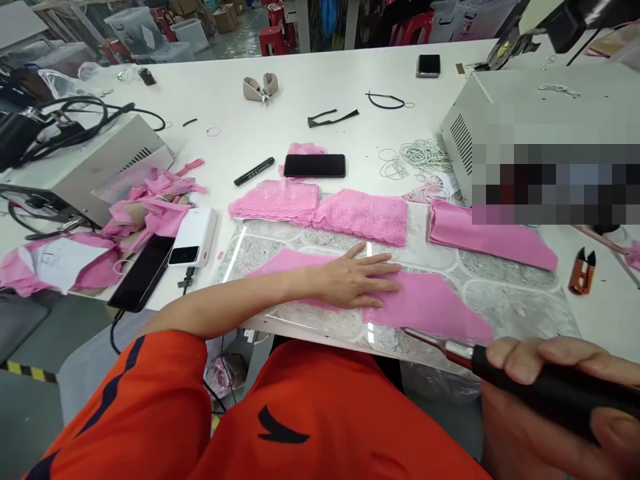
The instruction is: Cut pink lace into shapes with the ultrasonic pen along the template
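My left hand (357, 280) lies flat with spread fingers on a smooth pink fabric piece (425, 307), which stretches out on both sides of it. In my right hand (550, 400) is a black-handled tool (500, 370) with a slim metal tip, a bit like a soldering iron. Its tip is by the fabric's lower edge; whether they touch I cannot tell. Under the fabric is a grey stone-patterned mat (520, 307). Beyond my left hand are two pink lace pieces (363, 217), and a folded pink fabric piece (487, 233) lies to the right.
Grey metal boxes stand left (85, 167) and right (540, 113). A phone (315, 166), a marker (254, 171) and tangled white cord (425, 157) lie behind the lace. Orange thread snips (583, 272) are at right. At left are a power bank (194, 237) and pink scraps (155, 207).
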A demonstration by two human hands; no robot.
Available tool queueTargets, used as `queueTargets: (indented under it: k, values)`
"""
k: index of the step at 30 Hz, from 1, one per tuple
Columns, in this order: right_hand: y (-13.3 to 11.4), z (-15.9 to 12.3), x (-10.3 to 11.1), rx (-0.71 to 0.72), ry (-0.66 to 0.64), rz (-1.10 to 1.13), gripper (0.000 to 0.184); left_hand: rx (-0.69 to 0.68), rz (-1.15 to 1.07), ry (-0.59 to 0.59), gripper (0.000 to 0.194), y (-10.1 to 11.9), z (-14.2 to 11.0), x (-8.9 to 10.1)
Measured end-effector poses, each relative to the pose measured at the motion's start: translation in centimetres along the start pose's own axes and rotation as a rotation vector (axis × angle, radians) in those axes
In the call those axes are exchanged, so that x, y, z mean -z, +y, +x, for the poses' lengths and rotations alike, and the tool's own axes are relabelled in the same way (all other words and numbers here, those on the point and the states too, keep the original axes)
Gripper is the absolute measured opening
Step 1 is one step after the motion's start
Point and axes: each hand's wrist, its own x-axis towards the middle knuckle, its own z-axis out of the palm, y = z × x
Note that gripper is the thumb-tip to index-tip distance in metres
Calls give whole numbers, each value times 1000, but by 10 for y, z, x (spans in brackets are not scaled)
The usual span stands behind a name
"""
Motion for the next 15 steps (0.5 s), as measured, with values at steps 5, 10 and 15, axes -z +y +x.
queueTargets:
  k: [5,10,15]
  values:
    - [-1,1,-33,22,-134,76,27,-17,14,32,46,-1,0,-3]
    - [-1,-3,-45,-5,-162,66,20,-30,42,58,45,-1,0,-5]
    - [4,-5,-50,3,-190,63,21,-30,61,54,44,0,0,-5]
